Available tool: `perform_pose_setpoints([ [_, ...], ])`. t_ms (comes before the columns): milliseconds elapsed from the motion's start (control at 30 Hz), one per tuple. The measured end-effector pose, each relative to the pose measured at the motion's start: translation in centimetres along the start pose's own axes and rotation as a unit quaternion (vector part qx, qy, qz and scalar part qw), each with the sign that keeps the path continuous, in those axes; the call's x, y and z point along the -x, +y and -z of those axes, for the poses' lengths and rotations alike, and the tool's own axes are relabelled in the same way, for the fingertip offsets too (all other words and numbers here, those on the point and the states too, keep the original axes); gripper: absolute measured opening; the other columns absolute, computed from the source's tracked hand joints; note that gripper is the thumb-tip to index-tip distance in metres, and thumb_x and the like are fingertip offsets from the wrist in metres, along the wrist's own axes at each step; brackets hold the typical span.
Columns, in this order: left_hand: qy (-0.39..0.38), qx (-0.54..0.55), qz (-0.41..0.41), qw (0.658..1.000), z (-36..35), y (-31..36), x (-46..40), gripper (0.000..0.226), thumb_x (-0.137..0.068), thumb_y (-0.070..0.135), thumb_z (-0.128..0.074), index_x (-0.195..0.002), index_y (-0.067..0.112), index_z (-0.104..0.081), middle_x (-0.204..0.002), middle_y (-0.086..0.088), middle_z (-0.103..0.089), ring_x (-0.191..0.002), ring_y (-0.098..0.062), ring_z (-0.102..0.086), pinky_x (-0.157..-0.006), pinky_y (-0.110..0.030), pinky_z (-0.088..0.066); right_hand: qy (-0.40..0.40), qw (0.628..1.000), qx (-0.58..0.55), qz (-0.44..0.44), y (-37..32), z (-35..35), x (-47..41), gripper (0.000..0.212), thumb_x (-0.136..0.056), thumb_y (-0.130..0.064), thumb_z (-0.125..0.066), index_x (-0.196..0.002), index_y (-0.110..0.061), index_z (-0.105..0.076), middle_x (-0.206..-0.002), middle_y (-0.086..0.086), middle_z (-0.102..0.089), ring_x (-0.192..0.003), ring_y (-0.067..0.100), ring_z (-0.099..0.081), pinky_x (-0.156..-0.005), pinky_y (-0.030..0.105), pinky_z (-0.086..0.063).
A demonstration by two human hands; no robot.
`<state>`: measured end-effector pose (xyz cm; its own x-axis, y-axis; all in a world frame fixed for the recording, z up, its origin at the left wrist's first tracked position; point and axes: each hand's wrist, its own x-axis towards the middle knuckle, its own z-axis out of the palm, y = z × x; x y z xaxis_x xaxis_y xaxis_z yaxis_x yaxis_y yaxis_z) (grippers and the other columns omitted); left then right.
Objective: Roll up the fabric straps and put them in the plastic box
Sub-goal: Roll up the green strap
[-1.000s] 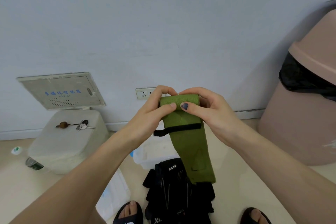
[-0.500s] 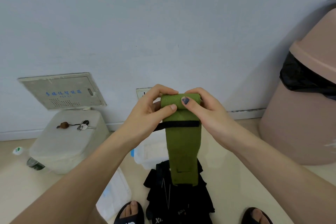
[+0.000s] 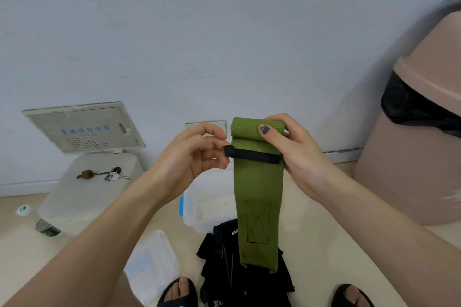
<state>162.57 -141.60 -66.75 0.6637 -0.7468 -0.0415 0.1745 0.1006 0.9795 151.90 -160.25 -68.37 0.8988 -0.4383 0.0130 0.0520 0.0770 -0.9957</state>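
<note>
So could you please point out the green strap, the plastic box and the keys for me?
green strap (image 3: 258,189): head view, on the flat hanging part below the black band.
plastic box (image 3: 190,209): head view, on its left wall.
keys (image 3: 115,176): head view, on the bunch on the white container.

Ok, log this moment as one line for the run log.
right hand grips rolled top of green fabric strap | left hand pinches its black loop | clear plastic box below, strap not in
</note>
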Motion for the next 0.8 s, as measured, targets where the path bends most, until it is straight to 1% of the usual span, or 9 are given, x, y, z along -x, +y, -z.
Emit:
perform_pose_setpoints([
  [100,0.001,-0.062,-0.037,0.997,0.0,-0.8,0.1,0.013,-0.085,0.006,-0.065,-0.097,0.006,-0.061,-0.078,-0.01,-0.068,-0.071,-0.024,-0.065,-0.074,-0.029,-0.057,0.005,1.0,-0.01,-0.002,-0.1,0.0,0.1,0.011,-0.1,-0.03,-0.066,-0.105,-0.021,-0.067,-0.091,0.003,-0.065,-0.084,0.017,-0.063,-0.078,0.036,-0.049],
  [200,0.019,-0.142,-0.076,0.987,-0.3,-1.7,0.1,0.021,-0.086,0.004,-0.076,-0.099,0.006,-0.06,-0.08,-0.004,-0.067,-0.072,-0.022,-0.064,-0.074,-0.029,-0.056,0.007,1.0,-0.019,-0.005,-0.1,-0.1,0.1,0.017,-0.1,-0.03,-0.065,-0.111,-0.017,-0.065,-0.095,0.005,-0.066,-0.086,0.018,-0.065,-0.08,0.04,-0.05],
  [333,0.044,-0.194,-0.109,0.974,-0.9,-2.4,-0.1,0.025,-0.087,-0.003,-0.077,-0.099,0.004,-0.056,-0.076,0.0,-0.062,-0.071,-0.021,-0.058,-0.071,-0.034,-0.053,-0.002,1.0,-0.025,-0.011,-0.3,-0.2,0.2,0.019,-0.1,-0.03,-0.064,-0.113,-0.016,-0.065,-0.096,0.006,-0.068,-0.088,0.02,-0.068,-0.082,0.042,-0.052],
  [400,0.051,-0.21,-0.123,0.969,-0.9,-2.7,0.0,0.027,-0.087,0.0,-0.078,-0.099,0.01,-0.056,-0.077,0.003,-0.058,-0.072,-0.019,-0.054,-0.071,-0.037,-0.05,-0.006,0.999,-0.032,-0.013,-0.4,-0.2,0.2,0.017,-0.1,-0.029,-0.065,-0.112,-0.016,-0.065,-0.094,0.005,-0.068,-0.087,0.02,-0.068,-0.081,0.041,-0.051],
  [467,0.058,-0.234,-0.13,0.962,-0.9,-2.9,0.0,0.03,-0.088,0.007,-0.079,-0.102,0.019,-0.055,-0.08,0.007,-0.055,-0.073,-0.017,-0.049,-0.07,-0.037,-0.047,-0.011,0.999,-0.044,-0.018,-0.6,-0.2,0.3,0.015,-0.1,-0.028,-0.064,-0.111,-0.016,-0.066,-0.094,0.004,-0.068,-0.086,0.019,-0.068,-0.08,0.039,-0.051],
  [533,0.067,-0.267,-0.135,0.952,-0.9,-2.9,-0.1,0.037,-0.089,0.014,-0.079,-0.113,0.027,-0.054,-0.087,0.009,-0.054,-0.072,-0.017,-0.051,-0.069,-0.034,-0.048,-0.017,0.998,-0.055,-0.02,-0.7,-0.1,0.3,0.014,-0.101,-0.027,-0.064,-0.11,-0.017,-0.066,-0.094,0.004,-0.068,-0.087,0.02,-0.068,-0.08,0.039,-0.051],
  [633,0.052,-0.294,-0.127,0.946,-0.9,-2.6,-0.2,0.056,-0.092,0.019,-0.076,-0.136,0.037,-0.046,-0.105,0.018,-0.058,-0.082,-0.019,-0.064,-0.082,-0.038,-0.057,-0.03,0.997,-0.073,-0.025,-0.9,0.1,0.3,0.01,-0.101,-0.026,-0.063,-0.108,-0.018,-0.067,-0.094,0.003,-0.07,-0.088,0.021,-0.069,-0.081,0.04,-0.051],
  [700,0.034,-0.284,-0.112,0.952,-1.0,-2.4,0.0,0.067,-0.094,0.018,-0.073,-0.146,0.042,-0.039,-0.111,0.022,-0.059,-0.082,-0.02,-0.069,-0.084,-0.042,-0.059,-0.037,0.996,-0.072,-0.027,-0.8,0.1,0.4,0.01,-0.101,-0.025,-0.063,-0.108,-0.019,-0.067,-0.093,0.002,-0.07,-0.087,0.02,-0.069,-0.081,0.039,-0.052],
  [800,0.001,-0.256,-0.099,0.962,-1.2,-2.2,0.2,0.076,-0.095,0.012,-0.072,-0.15,0.049,-0.034,-0.126,0.011,-0.059,-0.081,-0.024,-0.074,-0.08,-0.036,-0.061,-0.043,0.998,-0.036,-0.018,-0.5,0.1,0.4,0.011,-0.1,-0.023,-0.066,-0.11,-0.02,-0.067,-0.096,0.005,-0.069,-0.089,0.021,-0.07,-0.081,0.037,-0.055],
])
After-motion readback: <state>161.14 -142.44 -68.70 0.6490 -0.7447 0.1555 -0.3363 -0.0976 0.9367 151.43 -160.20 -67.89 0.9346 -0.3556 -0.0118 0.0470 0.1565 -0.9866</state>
